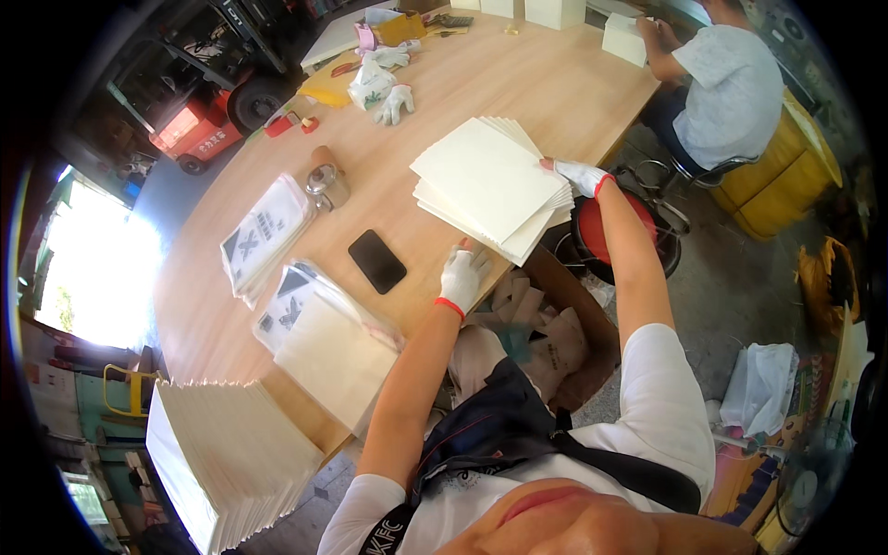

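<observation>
A fanned stack of cream paper sheets (pixel 490 176) lies near the table's edge in front of me. My right hand (pixel 581 176), in a white glove with a red cuff and bare fingertips, is at the stack's right edge. Its thumb rests on the top sheet; the other fingers are mostly hidden, closed on the edge. My left hand (pixel 465 275), gloved the same way, lies on the table just below the stack, fingers apart and holding nothing. A black phone (pixel 377 262) lies to its left.
Plastic-wrapped packs (pixel 265 236), a metal mug (pixel 327 187) and a loose cream sheet (pixel 338 359) lie to the left. A tall cream stack (pixel 227 453) stands at lower left. A box of paper scraps (pixel 592 342) sits below the edge. Another person (pixel 731 92) works at the far right.
</observation>
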`<state>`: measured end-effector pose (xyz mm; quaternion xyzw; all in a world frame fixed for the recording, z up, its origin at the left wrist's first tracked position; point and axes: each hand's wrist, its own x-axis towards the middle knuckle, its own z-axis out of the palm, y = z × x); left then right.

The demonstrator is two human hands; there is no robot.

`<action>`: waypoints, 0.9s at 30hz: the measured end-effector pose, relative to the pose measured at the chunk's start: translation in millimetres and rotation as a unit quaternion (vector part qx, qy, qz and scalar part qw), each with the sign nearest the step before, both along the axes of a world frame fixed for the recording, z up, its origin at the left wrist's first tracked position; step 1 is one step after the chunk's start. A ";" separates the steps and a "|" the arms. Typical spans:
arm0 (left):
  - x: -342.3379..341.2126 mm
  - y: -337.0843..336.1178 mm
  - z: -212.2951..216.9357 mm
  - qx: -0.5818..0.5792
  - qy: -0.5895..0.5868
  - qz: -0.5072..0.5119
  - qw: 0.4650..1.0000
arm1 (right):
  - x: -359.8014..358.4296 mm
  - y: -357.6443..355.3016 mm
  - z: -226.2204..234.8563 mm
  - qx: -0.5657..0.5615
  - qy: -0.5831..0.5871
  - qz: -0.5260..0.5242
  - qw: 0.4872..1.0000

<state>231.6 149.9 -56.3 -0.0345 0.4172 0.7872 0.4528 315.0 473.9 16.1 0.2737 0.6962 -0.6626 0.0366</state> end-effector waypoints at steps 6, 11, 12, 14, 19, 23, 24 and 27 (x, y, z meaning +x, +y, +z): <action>13.0 21.3 29.7 -0.094 0.077 -0.020 0.992 | 11.1 7.6 -5.8 0.011 -0.006 0.016 1.000; 12.7 23.6 44.8 -0.147 0.142 -0.065 0.977 | 8.9 6.3 -8.7 -0.035 -0.019 -0.032 0.999; 13.3 19.6 43.9 -0.151 0.144 -0.068 0.976 | 10.4 0.3 -9.0 -0.041 -0.008 -0.029 0.999; 16.2 11.2 46.4 -0.158 0.152 -0.077 0.973 | 14.6 -6.0 -12.2 -0.054 0.015 -0.028 0.998; 24.1 -28.0 21.0 -0.161 0.219 -0.035 0.962 | 15.8 -51.5 -1.5 -0.067 0.002 0.001 0.998; 59.4 -56.5 38.6 -0.114 0.129 0.019 0.985 | 32.8 -63.9 0.7 -0.108 0.017 -0.011 0.994; 73.5 -71.4 40.7 -0.112 0.085 0.026 0.990 | 42.8 -56.1 0.0 -0.100 0.023 -0.061 0.993; 121.4 -142.1 32.6 -0.088 0.122 -0.085 0.985 | 67.1 -29.7 4.9 -0.066 0.099 -0.307 0.944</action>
